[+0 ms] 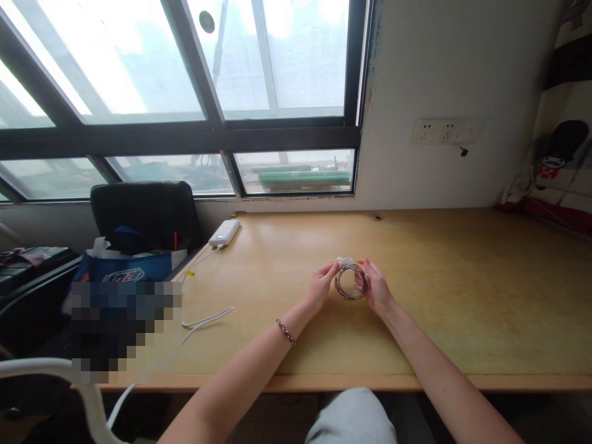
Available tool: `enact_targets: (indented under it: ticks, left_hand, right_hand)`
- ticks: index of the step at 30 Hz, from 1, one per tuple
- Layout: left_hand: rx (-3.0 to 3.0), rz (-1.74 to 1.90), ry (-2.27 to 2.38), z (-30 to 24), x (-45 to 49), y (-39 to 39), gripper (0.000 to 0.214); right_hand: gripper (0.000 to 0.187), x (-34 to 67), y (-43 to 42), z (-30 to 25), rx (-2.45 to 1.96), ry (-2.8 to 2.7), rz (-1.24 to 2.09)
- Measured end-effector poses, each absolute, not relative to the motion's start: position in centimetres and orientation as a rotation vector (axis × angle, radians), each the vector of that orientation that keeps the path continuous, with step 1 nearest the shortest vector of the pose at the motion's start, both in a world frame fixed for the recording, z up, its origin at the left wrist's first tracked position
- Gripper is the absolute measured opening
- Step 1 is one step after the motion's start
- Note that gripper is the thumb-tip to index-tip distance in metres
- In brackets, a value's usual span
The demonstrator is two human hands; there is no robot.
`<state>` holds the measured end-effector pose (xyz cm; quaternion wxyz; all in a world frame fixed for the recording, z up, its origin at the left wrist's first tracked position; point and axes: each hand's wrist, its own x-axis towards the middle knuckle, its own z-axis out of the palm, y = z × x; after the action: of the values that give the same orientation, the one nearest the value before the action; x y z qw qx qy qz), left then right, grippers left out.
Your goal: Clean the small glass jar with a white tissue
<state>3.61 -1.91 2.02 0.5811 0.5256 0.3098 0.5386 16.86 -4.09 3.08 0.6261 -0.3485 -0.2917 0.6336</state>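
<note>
A ring-shaped coil of thin brownish wire (350, 297) is held up over the wooden desk (467, 296), with its open middle facing me. At its top is a small white piece (345, 262), too small to make out clearly. My left hand (320, 287) pinches the upper left of the coil, near the white piece. On the right side, my right hand (378, 288) grips the coil, and some of its fingers show through the ring.
A white power bank (224, 232) with a white cable (210, 318) lies on the desk's left side. Beyond that edge are a black chair (144, 206) and a blue bag (115, 268). A white tube (90, 401) curves at lower left. Wall sockets (437, 131) sit behind the desk.
</note>
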Motion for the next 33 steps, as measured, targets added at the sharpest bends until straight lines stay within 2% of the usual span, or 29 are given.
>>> enact_targets:
  ticks: [8,15,24,33]
  left_hand:
    - [1.483,1.277,0.644,4.6,3.1,-2.9,0.027]
    - [1.469,1.263,0.906,2.6,3.5,-2.4,0.031]
    - [1.851,1.317,0.717,3.2,3.9,-3.5,0.035]
    - [2.175,1.192,0.631,2.8,4.2,-4.5,0.04]
  right_hand:
    - [0.01,17.1,-4.1,2.9,-0.809,-0.611,1.338]
    - [0.006,18.0,-3.3,2.4,-0.683,-0.376,1.345]
    - [0.01,18.8,-2.5,1.7,-0.649,-0.357,1.406]
    - [0.017,20.3,-1.7,1.5,-0.675,-0.201,1.314]
